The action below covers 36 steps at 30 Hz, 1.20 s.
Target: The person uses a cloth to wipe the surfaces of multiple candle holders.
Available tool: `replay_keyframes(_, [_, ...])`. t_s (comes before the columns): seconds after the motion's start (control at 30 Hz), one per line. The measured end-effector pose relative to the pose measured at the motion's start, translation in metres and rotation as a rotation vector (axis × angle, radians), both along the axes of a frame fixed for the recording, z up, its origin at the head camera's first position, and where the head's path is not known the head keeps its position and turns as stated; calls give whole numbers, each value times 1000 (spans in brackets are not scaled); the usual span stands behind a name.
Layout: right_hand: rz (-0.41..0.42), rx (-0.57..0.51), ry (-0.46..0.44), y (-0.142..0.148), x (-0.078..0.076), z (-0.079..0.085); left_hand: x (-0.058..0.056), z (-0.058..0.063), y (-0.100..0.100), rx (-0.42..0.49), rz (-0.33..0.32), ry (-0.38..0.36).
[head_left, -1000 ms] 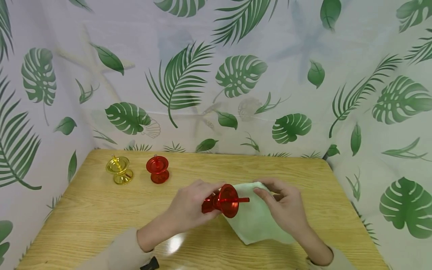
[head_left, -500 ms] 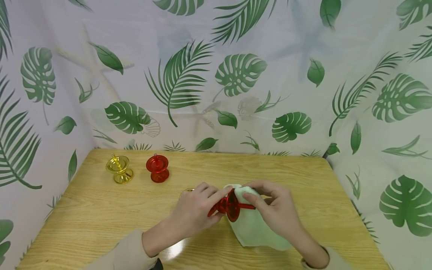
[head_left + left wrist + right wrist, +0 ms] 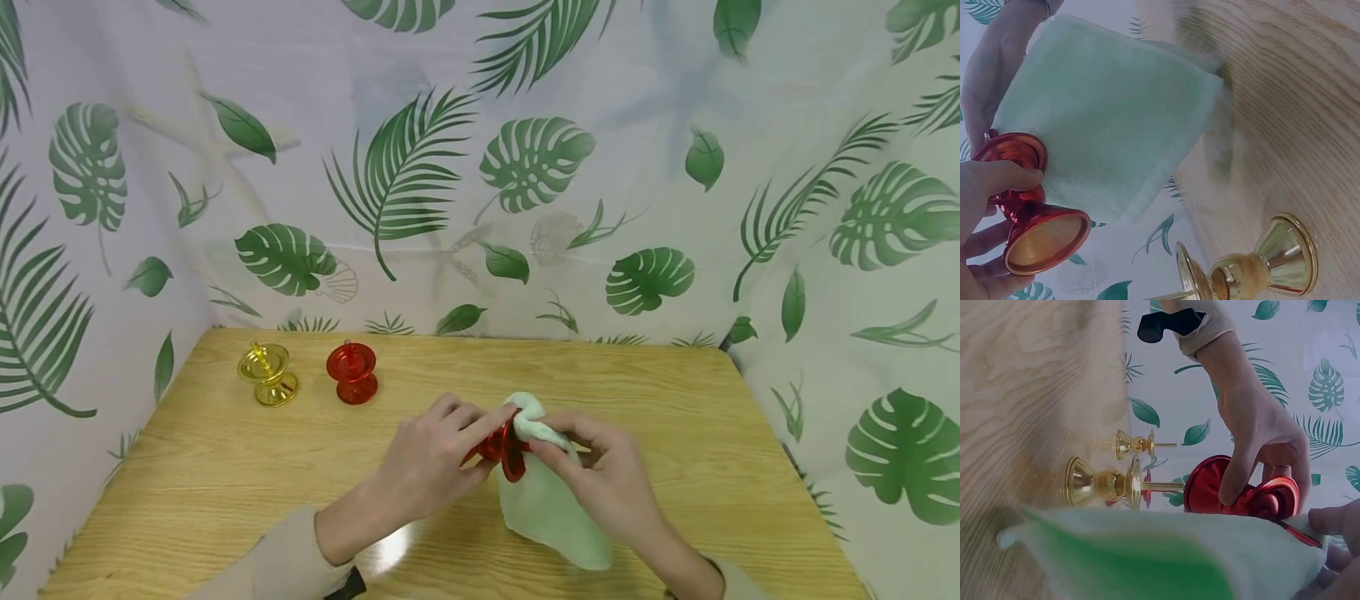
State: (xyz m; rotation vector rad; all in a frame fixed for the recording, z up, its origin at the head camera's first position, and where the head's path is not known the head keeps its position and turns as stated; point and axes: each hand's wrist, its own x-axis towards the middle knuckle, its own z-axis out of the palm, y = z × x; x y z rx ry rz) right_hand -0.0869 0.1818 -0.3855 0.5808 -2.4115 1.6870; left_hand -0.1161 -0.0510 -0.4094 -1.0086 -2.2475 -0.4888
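– Holding what?
– Gripping a red candlestick [image 3: 1025, 209] with the left hand [image 3: 423, 458], pinching a green cloth [image 3: 1110, 119] against it with the right hand [image 3: 611, 475]
– Where?
– Over the worktop [image 3: 225, 467], well in from the back edge

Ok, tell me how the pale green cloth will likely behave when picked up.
The pale green cloth is probably floppy: it droops below the right hand and bunches beside the held red candle holder. It looks thin, so it is likely light for its size. Its matte surface suggests it would not be very slippery.
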Motion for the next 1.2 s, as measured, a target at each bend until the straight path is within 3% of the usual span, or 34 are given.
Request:
replay_keyframes(0.27, [75, 253, 367, 1, -1, -7, 0, 0, -2, -20, -44, -52])
replay_keyframes(0.5, [242, 439, 714, 12, -7, -13, -2, 7, -8, -52, -101, -228])
replay_keyframes(0.6, [295, 467, 810, 16, -10, -14, -1, 9, -9, -74, -117, -271])
replay_keyframes(0.67, [301, 474, 811, 16, -10, -14, -1, 9, -8, -82, -125, -276])
replay_keyframes(0.87, [235, 462, 681, 13, -7, -10, 1, 5, -6, -68, -114, -221])
replay_keyframes(1.2, [215, 391, 622, 24, -1, -3, 2, 2, -9, -45, -88, -139])
